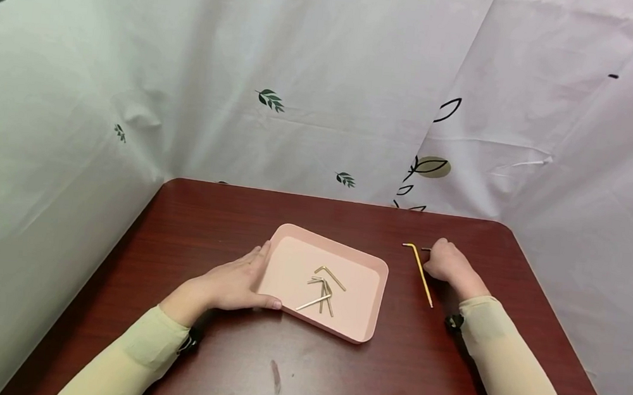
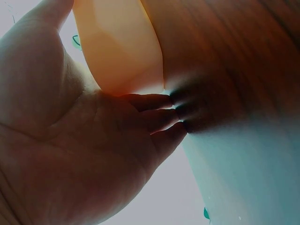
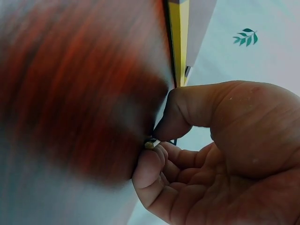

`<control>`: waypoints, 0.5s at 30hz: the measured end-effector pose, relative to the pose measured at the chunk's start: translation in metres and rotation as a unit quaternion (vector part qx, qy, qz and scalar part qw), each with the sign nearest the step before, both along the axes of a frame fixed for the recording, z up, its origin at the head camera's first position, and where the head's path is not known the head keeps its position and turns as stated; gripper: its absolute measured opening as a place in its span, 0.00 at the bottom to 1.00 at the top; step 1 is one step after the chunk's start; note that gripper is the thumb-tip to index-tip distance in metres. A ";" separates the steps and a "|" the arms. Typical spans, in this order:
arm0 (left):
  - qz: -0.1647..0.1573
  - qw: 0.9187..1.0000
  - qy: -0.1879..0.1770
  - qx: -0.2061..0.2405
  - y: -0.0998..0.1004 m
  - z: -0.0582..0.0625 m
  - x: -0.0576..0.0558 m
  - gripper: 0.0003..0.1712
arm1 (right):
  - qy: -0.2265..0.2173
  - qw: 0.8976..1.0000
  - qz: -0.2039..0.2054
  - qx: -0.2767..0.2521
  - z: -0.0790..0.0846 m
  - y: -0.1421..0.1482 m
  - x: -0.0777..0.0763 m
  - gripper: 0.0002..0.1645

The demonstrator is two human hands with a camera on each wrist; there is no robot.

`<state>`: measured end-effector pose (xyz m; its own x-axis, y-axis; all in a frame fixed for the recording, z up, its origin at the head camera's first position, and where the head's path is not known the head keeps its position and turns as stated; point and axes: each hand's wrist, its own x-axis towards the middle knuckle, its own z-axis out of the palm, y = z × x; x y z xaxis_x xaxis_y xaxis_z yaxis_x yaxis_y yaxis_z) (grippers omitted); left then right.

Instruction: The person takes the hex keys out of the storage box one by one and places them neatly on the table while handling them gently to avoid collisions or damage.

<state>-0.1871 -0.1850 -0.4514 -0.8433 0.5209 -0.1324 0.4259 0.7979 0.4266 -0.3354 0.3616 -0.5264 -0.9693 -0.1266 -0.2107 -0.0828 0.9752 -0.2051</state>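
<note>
My left hand (image 1: 236, 281) lies along the left side of a shallow pink tray (image 1: 373, 298), its straight fingers against the outer wall and its thumb at the near rim. Inside the tray is a loose cluster of several brass-coloured hex keys (image 1: 322, 296). At the right, my right hand (image 1: 446, 261) is low at the table, thumb and curled fingers pinching a hex key; only its small end (image 3: 152, 144) shows in the right wrist view, the rest hidden by the fingers. Just left of that hand lies a longer yellow hex key (image 1: 422, 276).
The dark red-brown table (image 1: 220, 366) has rounded far corners and a smear near the front. A white cloth (image 1: 310, 140) with leaf prints hangs behind it and at both sides.
</note>
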 end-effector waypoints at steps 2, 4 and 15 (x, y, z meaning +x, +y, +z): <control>0.000 1.000 0.000 0.000 0.001 0.000 0.000 0.79 | -0.001 1.000 -0.003 -0.001 0.001 0.000 0.000 0.25; 0.001 1.000 0.000 0.000 0.001 0.000 0.000 0.79 | -0.002 1.000 -0.005 -0.003 0.001 0.000 0.001 0.24; 0.002 1.000 0.001 -0.014 0.002 0.000 0.000 0.80 | 0.000 1.000 -0.012 -0.008 0.003 -0.003 0.003 0.24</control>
